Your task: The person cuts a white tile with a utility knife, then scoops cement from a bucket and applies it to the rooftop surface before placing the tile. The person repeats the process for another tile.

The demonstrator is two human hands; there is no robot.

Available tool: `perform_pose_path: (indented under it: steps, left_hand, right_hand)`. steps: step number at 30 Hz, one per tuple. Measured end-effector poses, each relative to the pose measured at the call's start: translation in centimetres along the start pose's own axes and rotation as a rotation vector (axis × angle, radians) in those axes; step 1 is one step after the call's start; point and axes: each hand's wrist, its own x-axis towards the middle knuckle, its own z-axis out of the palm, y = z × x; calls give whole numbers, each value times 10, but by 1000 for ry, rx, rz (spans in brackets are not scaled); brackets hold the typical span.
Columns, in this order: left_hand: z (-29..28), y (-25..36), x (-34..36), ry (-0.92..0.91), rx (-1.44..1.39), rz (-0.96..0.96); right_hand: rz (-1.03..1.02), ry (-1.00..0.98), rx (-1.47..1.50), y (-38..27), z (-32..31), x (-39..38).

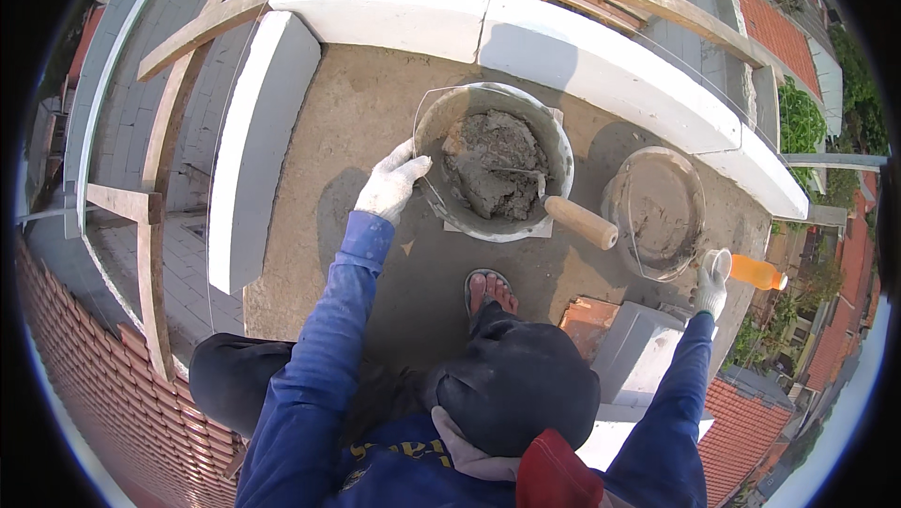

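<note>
Gloved left hand (392, 184) closed over rim of mortar bucket (495, 162), trowel (563, 212) inside; gloved right hand (710, 290) gripping orange drink bottle (746, 270) beside empty bucket (655, 212).

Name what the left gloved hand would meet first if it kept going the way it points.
The left gloved hand already touches the rim of the round grey bucket of wet mortar; going on, it likely meets that rim.
</note>
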Motion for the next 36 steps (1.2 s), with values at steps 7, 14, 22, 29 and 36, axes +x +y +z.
perform_pose_path:
  steps: [7, 14, 22, 29, 36]
  left_hand:
    - [15, 7, 33, 20, -71, 112]
    - [26, 18, 67, -47, -164, 119]
    - [31, -7, 77, 79, -143, 293]
    - [80, 19, 17, 18, 121, 457]
    - [86, 7, 14, 86, -85, 462]
  right_hand:
    - [-388, 381, -453, -63, -76, -62]
    - [-1244, -241, -628, -317, 27, -304]
    - [-1486, -266, -1064, -336, 66, -310]
    - [-1610, -163, -1094, -377, 82, -265]
    - [-1553, -184, -1017, -316, 106, -314]
